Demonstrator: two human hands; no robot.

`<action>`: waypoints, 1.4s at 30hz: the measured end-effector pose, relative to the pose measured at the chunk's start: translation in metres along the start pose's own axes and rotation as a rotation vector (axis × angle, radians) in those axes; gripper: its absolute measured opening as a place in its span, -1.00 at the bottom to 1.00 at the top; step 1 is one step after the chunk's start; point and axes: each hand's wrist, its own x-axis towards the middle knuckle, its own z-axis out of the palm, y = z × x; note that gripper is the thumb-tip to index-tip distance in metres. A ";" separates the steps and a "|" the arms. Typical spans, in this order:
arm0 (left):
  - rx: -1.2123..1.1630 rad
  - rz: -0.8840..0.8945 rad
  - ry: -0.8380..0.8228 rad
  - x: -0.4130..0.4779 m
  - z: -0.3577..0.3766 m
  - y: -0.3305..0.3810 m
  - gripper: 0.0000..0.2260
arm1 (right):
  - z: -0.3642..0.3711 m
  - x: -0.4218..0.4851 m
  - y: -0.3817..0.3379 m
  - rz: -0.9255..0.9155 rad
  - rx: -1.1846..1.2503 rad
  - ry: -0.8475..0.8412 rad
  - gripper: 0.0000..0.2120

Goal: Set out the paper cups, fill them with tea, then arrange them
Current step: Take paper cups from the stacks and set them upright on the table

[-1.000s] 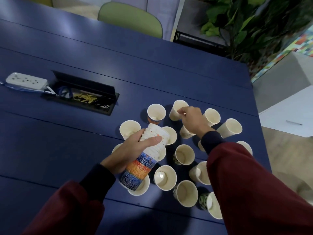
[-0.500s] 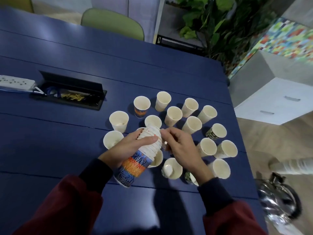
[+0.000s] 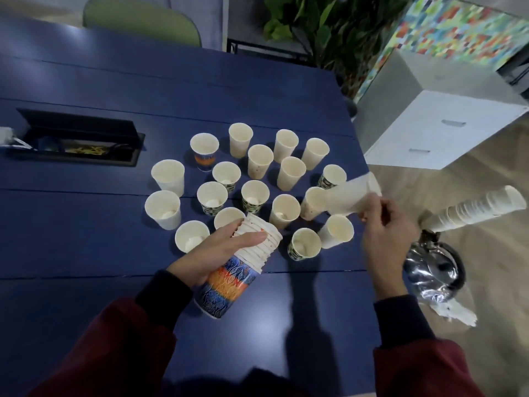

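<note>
left hand point(image 3: 217, 253): fingers curled round tilted stack of nested cups point(image 3: 237, 270) | right hand point(image 3: 383, 229): pinches 1 blurred cup point(image 3: 350, 194), held sideways just beyond its fingers | loose cups point(image 3: 259, 161): upright on blue worktop point(image 3: 86, 239), beyond both hands

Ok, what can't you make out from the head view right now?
All head view:
- Cup in right hand: motion-blurred, print unreadable.
- Stack in left hand: cup count, rims too fine, thumb covers some.
- Far cups: bottoms hidden by their own walls.
- Power strip: cut off by left edge.
</note>
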 end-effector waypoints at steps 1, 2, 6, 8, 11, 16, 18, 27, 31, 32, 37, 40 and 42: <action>0.005 -0.011 0.000 0.001 0.006 0.000 -0.78 | -0.010 0.004 0.014 0.013 -0.040 0.060 -0.74; 0.010 -0.021 -0.004 0.003 0.012 0.000 -0.79 | -0.019 0.007 0.027 0.021 -0.079 0.104 -0.73; 0.051 -0.072 0.010 0.016 0.036 -0.009 -0.85 | -0.041 0.016 0.072 0.102 -0.274 0.040 -0.63; 0.138 -0.114 0.031 0.023 0.048 -0.013 -0.83 | -0.043 0.023 0.090 0.125 -0.363 -0.047 -0.62; 0.222 -0.144 0.025 0.032 0.062 -0.019 -0.83 | -0.041 0.032 0.116 0.129 -0.472 -0.244 -0.65; 0.234 -0.156 0.012 0.036 0.086 -0.032 -0.88 | -0.045 0.032 0.128 0.165 -0.439 -0.337 -0.71; 0.250 -0.147 0.011 0.039 0.090 -0.039 -0.91 | -0.048 0.017 0.114 0.107 -0.372 -0.253 -0.76; 0.293 -0.130 0.053 0.022 0.097 -0.066 -0.82 | -0.035 -0.085 0.071 0.024 0.022 -0.730 -0.58; 0.246 -0.118 0.097 -0.004 0.078 -0.080 -0.75 | -0.026 -0.105 0.064 0.080 0.134 -0.839 -0.59; 0.233 -0.109 0.115 -0.010 0.071 -0.084 -0.73 | -0.022 -0.109 0.061 0.088 0.144 -0.832 -0.59; 0.195 -0.089 0.182 -0.039 0.040 -0.086 -0.81 | 0.000 -0.125 0.042 0.228 0.255 -0.651 -0.62; 0.142 -0.090 0.220 -0.059 0.011 -0.093 -0.79 | 0.008 -0.130 0.034 0.202 0.231 -0.556 -0.69; 0.127 -0.108 0.256 -0.073 -0.013 -0.098 -0.71 | 0.018 -0.141 0.027 0.089 0.137 -0.618 -0.76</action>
